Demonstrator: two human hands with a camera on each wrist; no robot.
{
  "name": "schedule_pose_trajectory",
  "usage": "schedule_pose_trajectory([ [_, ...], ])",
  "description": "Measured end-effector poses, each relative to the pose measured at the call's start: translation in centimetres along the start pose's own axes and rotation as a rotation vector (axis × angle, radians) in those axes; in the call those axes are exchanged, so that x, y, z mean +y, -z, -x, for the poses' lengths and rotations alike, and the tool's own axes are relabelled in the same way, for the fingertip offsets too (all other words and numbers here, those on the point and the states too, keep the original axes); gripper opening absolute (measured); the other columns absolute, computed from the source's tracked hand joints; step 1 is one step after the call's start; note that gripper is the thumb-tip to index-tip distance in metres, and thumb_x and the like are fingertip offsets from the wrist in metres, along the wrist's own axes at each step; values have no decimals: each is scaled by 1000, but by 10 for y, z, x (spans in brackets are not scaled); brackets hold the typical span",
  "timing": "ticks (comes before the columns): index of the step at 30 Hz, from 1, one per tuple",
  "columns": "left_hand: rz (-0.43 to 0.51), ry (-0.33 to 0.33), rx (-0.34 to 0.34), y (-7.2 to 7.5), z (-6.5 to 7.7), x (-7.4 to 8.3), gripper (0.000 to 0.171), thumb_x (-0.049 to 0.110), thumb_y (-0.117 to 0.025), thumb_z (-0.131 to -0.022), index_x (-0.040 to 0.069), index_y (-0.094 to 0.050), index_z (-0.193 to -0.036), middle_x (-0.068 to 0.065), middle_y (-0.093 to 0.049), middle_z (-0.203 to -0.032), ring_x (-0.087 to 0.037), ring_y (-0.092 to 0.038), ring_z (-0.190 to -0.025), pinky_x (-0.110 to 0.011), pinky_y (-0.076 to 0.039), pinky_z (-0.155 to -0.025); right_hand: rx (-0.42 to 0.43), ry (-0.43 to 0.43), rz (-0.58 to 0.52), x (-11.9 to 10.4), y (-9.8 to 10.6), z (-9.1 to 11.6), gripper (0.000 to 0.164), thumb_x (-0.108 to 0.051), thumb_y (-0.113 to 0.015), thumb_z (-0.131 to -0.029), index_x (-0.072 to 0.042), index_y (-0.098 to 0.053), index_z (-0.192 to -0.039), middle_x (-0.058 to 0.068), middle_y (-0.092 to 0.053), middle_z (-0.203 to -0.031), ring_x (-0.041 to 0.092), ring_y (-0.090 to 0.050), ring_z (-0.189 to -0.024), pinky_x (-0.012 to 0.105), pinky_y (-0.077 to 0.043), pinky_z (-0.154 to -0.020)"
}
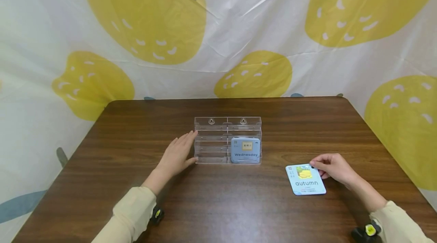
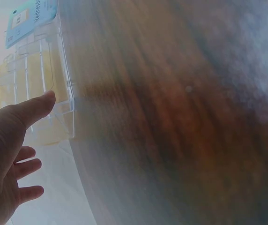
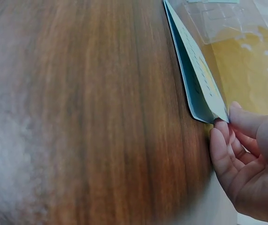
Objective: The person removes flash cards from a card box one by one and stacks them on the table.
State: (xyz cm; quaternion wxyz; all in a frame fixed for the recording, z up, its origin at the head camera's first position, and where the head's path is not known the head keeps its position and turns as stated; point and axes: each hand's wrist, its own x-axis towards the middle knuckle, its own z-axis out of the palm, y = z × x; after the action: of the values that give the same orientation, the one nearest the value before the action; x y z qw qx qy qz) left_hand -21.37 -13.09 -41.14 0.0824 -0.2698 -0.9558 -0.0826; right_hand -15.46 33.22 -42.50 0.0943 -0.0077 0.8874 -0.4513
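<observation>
At four o'clock from rack [image 1: 227, 140], right hand [image 1: 334, 168] pinches card [image 1: 306, 182] by its one-o'clock corner; left hand [image 1: 175, 155], fingers extended, at rack's nine. Card likely light, stiff, slick; corner grip suits.

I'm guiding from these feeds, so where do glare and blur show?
Head view: soft glare on the near table, large words on the autumn card and Wednesday card legible, smallest print not; left wrist view: table grain blurred, whitish glare at upper right; right wrist view: pale glare at lower left, autumn card too foreshortened to read.
</observation>
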Motion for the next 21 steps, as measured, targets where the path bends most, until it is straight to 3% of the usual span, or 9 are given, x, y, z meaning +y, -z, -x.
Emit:
schedule_pose_trajectory([
  [21,-16,-8,0,1,-1,0,84,33,-71,-77,4,-25,-142,-17,-37,-140,-32,-39,-125,-51,-32,-101,-4,-3,59,-1,0,1,24,-8,-59,-87,14,-61,-95,6,-60,-73,12,-55,-59,26,-52,-52],
])
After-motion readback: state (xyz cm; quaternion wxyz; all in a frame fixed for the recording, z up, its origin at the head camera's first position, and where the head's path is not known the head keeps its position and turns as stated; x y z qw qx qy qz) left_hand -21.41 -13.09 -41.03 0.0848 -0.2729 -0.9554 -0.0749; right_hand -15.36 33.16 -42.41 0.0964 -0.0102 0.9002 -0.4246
